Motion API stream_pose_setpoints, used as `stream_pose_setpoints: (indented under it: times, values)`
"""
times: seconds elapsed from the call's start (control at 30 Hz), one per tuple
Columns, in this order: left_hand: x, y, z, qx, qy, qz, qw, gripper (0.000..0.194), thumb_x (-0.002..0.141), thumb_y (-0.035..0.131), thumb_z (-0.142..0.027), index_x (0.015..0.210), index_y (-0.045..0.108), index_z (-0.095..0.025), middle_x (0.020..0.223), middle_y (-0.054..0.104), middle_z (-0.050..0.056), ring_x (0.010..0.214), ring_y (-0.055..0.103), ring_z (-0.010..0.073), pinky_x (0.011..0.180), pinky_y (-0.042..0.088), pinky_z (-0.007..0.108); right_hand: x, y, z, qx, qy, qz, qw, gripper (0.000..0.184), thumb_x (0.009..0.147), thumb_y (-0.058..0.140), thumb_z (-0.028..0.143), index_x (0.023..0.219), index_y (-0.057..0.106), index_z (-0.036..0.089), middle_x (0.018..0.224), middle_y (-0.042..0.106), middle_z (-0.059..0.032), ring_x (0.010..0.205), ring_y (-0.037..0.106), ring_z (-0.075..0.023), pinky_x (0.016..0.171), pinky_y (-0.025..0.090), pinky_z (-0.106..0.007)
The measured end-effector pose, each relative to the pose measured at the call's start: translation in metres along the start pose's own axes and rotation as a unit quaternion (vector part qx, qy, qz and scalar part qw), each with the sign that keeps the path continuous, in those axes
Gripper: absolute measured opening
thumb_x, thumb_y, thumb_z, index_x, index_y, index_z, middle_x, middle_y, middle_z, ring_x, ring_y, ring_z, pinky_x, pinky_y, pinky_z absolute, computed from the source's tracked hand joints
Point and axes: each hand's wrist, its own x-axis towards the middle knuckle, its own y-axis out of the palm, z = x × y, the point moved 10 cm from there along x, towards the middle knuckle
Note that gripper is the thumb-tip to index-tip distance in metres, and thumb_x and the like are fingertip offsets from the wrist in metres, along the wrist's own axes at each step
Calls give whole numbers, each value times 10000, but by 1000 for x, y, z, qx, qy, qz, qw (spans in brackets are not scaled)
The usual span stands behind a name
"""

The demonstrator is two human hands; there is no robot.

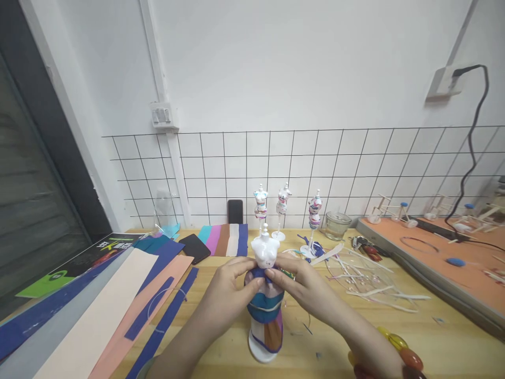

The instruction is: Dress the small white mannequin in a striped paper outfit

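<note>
A small white dress form (pixel 265 250) stands upright on its round base in front of me. Wrapped about its lower part is a layered fabric skirt (pixel 266 308) in blue, teal, white, brown and purple. My left hand (pixel 234 284) is closed at the waist from the left, thumb pressed on the blue top edge of the skirt. From the right, my right hand (pixel 298 276) pinches the same edge, its thumb close to the other. My fingertips behind the form are hidden.
Fabric strips (pixel 98 310) cover the left side. Behind lie a striped cloth (pixel 224 240) and a black phone (pixel 196 248). Three small dress forms (pixel 314 210) stand at the back, near a glass bowl (pixel 337 223). Thin scraps (pixel 366 273) and keys (pixel 369 247) lie right, beside an orange board (pixel 430 252).
</note>
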Motion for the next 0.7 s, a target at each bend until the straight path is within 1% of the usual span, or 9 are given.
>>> stream_pose_setpoints:
  times: [0.1,0.17,0.23,0.33,0.43,0.53,0.63,0.7]
  values:
    - [-1,1,8,-8,-22,0,1000,318,830,601,-305,1138,661,-252,1172,667,53,1116,583,238,977,452,409,3,-3,-14,75,31,-9,997,269,914,511,370,1018,708,219,918,677,-43,851,589,-203,744,437,-299]
    - [-1,-1,14,-23,-46,-7,999,375,847,576,-383,1188,627,-236,1257,621,71,1159,558,243,1010,424,432,3,-4,-28,130,78,-19,988,313,894,522,425,975,721,197,834,677,-39,762,585,-194,666,432,-284]
    - [-2,-4,17,-36,-64,-18,997,400,857,554,-420,1201,615,-225,1273,610,78,1180,546,238,1021,419,428,3,-7,-44,178,128,-39,975,360,861,544,484,885,735,180,738,671,-31,687,576,-187,632,423,-284]
    - [-2,-6,13,-33,-62,-26,997,357,875,528,-415,1165,632,-235,1226,640,64,1167,556,220,1007,438,407,0,-10,-64,246,186,-70,949,388,801,600,528,746,735,169,682,684,-33,670,591,-192,679,433,-303]
    - [-3,-4,0,14,-14,-17,1000,269,857,569,-335,1101,657,-260,1192,650,42,1137,567,213,988,453,406,-3,-12,-79,293,220,-96,926,377,745,655,535,709,742,169,694,712,-48,672,609,-192,695,439,-302]
    - [-5,3,-14,81,71,-5,994,248,823,601,-187,1051,665,-261,1174,642,42,1112,569,215,963,464,415,-5,-15,-90,310,236,-125,912,384,714,677,538,745,758,164,732,728,-63,685,620,-193,677,438,-291]
    - [-10,7,-26,154,154,-22,976,246,817,556,-84,992,660,-222,1089,648,67,1042,581,227,886,490,423,-6,-17,-96,315,245,-141,906,400,709,679,537,724,751,144,688,713,-61,640,601,-180,637,420,-281]
    - [-13,8,-30,203,189,-45,960,222,825,522,-64,955,643,-195,999,650,74,963,591,232,808,503,413,-6,-17,-96,319,243,-147,904,388,706,687,526,674,731,141,642,690,-44,601,577,-164,613,406,-272]
